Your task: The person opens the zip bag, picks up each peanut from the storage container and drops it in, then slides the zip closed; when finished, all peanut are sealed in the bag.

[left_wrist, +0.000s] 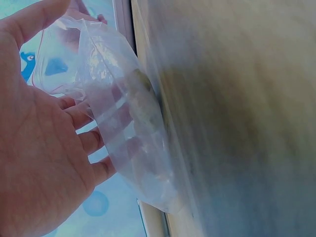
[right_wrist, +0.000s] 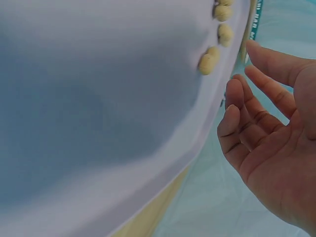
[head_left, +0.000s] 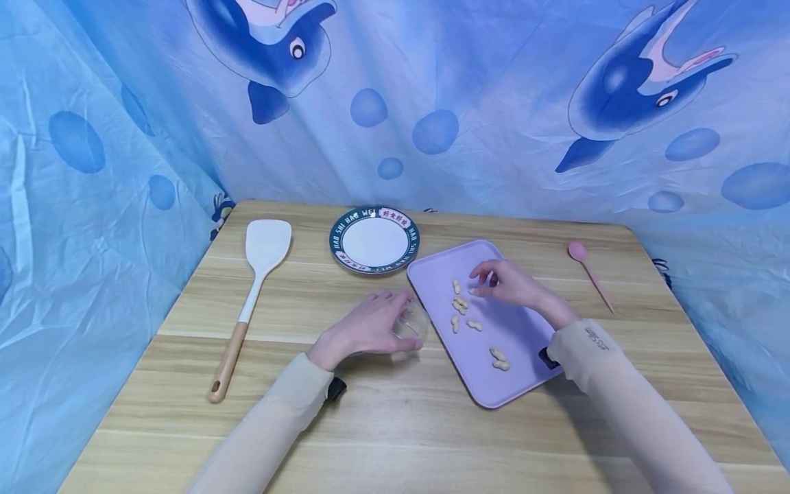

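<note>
On the table, my left hand (head_left: 364,328) holds a clear zip bag (head_left: 411,321) at its mouth, thumb on one side and fingers on the other. Seen from the left wrist, the bag (left_wrist: 131,123) stands puffed out against the wood, with a small brownish shape inside its lower part. Several unshelled peanuts (head_left: 460,306) lie scattered along the left side of a lilac tray (head_left: 524,343). Over that tray hovers my right hand (head_left: 511,283), fingers loosely bent and holding nothing. In the right wrist view its fingertips are beside a few peanuts (right_wrist: 208,61).
Behind the bag sits a round plate (head_left: 375,241) with a dark green lettered rim. A white spatula (head_left: 267,247) with a wooden handle lies on the left. Right of the tray is a pink spoon (head_left: 578,252). A blue dolphin curtain (head_left: 494,89) hangs behind the table.
</note>
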